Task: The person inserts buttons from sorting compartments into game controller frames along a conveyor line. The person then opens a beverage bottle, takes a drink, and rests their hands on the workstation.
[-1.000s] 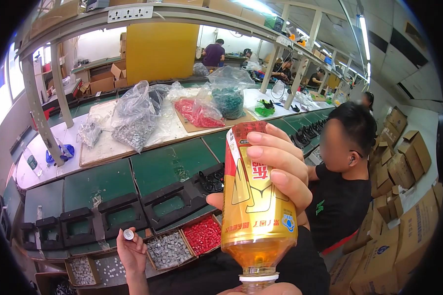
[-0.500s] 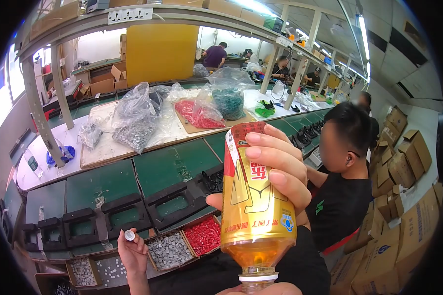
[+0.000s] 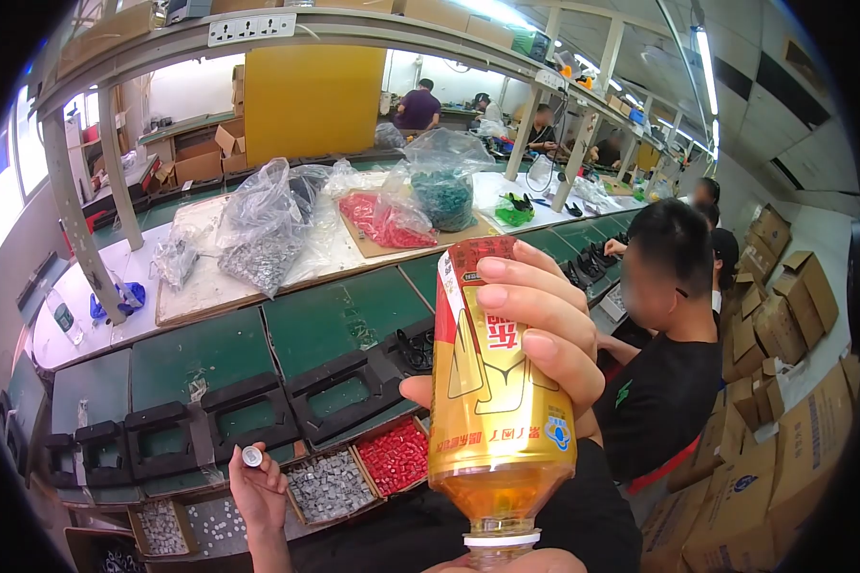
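My right hand (image 3: 542, 329) is wrapped round a drink bottle (image 3: 492, 420) with a yellow and red label. The bottle is upside down close to the camera, and amber liquid stands in its neck end. Its white-rimmed mouth points down at the bottom edge of the view. Lower left, my left hand (image 3: 260, 497) pinches a small white bottle cap (image 3: 252, 457) between thumb and fingers. Just right of that hand are a box of small silvery-grey parts (image 3: 330, 486) and a box of red parts (image 3: 392, 456).
A green conveyor (image 3: 201, 353) carries black frames (image 3: 244, 413). Behind it, bags of grey parts (image 3: 263, 253), red parts (image 3: 387, 218) and green parts (image 3: 441, 196) lie on a white table. A co-worker in black (image 3: 664, 382) sits at right, near stacked cartons (image 3: 755, 477).
The conveyor and its black frames have shifted slightly to the right. The co-worker at right has turned the head downward, and another person shows more behind. My hands, bottle and cap stay put.
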Demonstrator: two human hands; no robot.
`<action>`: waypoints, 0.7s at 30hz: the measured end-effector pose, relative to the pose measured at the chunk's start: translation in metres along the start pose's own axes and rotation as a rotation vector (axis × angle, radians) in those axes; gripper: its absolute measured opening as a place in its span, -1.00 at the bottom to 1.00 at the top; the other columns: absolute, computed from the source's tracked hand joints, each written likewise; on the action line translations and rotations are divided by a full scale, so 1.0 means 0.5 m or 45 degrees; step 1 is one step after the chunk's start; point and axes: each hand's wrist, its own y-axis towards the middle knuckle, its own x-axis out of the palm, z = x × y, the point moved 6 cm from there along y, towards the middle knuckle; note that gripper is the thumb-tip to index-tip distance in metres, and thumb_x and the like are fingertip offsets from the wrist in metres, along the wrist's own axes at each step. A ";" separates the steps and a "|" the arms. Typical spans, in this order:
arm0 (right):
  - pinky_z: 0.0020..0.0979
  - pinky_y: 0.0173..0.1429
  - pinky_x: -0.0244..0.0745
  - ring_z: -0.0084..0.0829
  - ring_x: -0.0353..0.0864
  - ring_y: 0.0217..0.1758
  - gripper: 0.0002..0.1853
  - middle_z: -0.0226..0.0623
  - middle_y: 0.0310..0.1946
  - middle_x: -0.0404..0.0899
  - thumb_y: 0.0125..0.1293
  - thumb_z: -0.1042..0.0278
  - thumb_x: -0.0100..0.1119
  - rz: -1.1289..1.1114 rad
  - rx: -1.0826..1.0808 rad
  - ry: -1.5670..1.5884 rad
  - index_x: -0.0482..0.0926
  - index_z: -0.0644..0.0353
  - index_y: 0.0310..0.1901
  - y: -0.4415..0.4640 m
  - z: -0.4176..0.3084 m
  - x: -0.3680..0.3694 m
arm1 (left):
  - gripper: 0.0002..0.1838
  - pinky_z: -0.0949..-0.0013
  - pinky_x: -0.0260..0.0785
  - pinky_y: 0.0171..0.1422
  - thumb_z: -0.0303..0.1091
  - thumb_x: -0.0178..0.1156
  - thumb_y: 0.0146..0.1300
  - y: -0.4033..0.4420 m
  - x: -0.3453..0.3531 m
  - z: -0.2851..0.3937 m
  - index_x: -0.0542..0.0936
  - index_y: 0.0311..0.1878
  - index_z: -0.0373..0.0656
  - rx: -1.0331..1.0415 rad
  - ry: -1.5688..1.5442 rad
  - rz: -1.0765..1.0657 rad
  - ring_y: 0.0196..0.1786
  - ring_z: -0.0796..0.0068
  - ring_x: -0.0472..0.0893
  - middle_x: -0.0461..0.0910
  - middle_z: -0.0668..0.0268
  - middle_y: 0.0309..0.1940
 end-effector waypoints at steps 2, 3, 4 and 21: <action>0.11 0.41 0.79 0.00 0.86 0.21 -0.15 -0.07 0.17 0.75 0.17 0.13 0.86 -0.001 0.000 0.001 0.40 0.09 0.32 0.000 -0.001 0.000 | -0.50 0.39 0.24 -0.49 0.10 0.05 0.78 -0.002 0.000 0.000 0.73 0.11 -0.18 -0.002 0.001 0.009 -0.51 0.60 0.41 0.50 0.48 -0.41; 0.11 0.41 0.79 0.00 0.86 0.21 -0.15 -0.07 0.17 0.75 0.17 0.13 0.86 -0.001 -0.001 0.002 0.41 0.09 0.32 0.000 0.000 0.000 | -0.50 0.40 0.24 -0.49 0.10 0.05 0.78 -0.002 0.002 0.000 0.73 0.11 -0.18 -0.003 0.003 0.016 -0.51 0.60 0.41 0.50 0.48 -0.41; 0.11 0.41 0.79 0.00 0.86 0.21 -0.16 -0.07 0.17 0.76 0.17 0.13 0.86 0.000 -0.002 0.002 0.41 0.09 0.32 0.000 0.000 0.000 | -0.50 0.40 0.24 -0.49 0.10 0.05 0.78 -0.002 0.002 0.000 0.73 0.11 -0.18 -0.004 0.005 0.022 -0.51 0.60 0.41 0.50 0.48 -0.41; 0.11 0.39 0.79 0.00 0.88 0.18 -0.20 -0.08 0.13 0.78 0.17 0.12 0.86 0.072 -0.019 -0.010 0.44 0.11 0.27 -0.004 -0.003 0.002 | -0.51 0.39 0.24 -0.50 0.08 0.05 0.78 0.001 -0.005 -0.002 0.73 0.10 -0.18 0.000 -0.003 0.013 -0.51 0.58 0.42 0.52 0.46 -0.41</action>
